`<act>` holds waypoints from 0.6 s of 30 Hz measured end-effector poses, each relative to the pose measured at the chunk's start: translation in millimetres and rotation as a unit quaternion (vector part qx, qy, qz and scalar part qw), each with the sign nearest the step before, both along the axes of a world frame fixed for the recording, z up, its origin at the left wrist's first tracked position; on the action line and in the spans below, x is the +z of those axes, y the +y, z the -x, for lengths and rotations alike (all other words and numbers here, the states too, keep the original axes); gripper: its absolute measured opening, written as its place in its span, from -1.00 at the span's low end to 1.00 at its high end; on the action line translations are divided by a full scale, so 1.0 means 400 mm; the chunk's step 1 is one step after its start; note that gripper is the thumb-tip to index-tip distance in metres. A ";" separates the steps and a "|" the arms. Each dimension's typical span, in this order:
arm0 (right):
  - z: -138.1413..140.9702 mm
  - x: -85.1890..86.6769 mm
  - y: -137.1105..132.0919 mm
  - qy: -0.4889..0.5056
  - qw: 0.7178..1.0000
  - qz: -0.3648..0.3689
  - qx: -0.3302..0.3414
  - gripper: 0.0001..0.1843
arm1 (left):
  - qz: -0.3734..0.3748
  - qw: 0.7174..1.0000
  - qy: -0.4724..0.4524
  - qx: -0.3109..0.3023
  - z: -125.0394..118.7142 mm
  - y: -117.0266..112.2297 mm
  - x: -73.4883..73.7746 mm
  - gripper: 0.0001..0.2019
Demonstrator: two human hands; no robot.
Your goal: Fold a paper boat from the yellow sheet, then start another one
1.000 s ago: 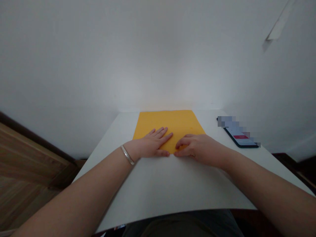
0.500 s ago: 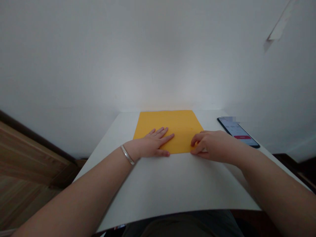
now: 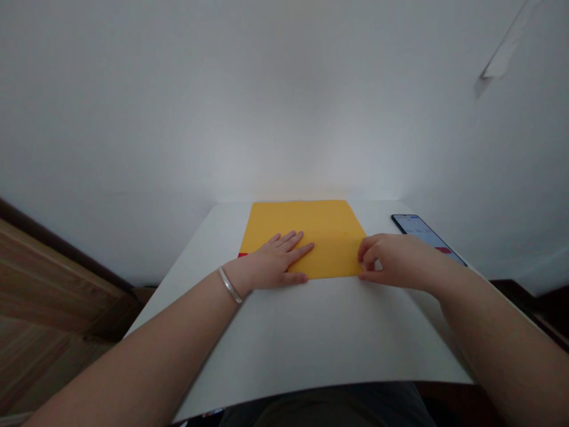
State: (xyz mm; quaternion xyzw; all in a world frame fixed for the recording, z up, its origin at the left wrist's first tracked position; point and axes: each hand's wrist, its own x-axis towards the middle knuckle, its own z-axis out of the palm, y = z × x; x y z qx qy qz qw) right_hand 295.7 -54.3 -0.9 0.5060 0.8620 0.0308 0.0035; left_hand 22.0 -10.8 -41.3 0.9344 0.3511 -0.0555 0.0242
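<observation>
Paper (image 3: 306, 219), yellow, lies on the counter (image 3: 311, 332) under the spread left hand (image 3: 278, 261); from the right hand (image 3: 393, 260), curled narrow at the near right corner, it extends leftward and away; whether pinched, I cannot tell.

Paper (image 3: 311, 219), plain yellow, a small red patch (image 3: 242, 255) showing at its edge; table (image 3: 275, 338), plain white. Wall (image 3: 284, 118), pale grey from here; phone (image 3: 415, 228), dark-rimmed, pale screen, red mark (image 3: 443, 249). Bracelet (image 3: 230, 284), silver; panel (image 3: 48, 290), brown, streaked wood grain.
</observation>
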 end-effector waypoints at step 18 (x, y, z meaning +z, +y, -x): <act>0.131 -0.083 0.031 0.183 0.981 -0.053 0.033 -0.60 | -0.112 0.988 -0.109 0.016 -0.026 -0.009 0.002 -0.55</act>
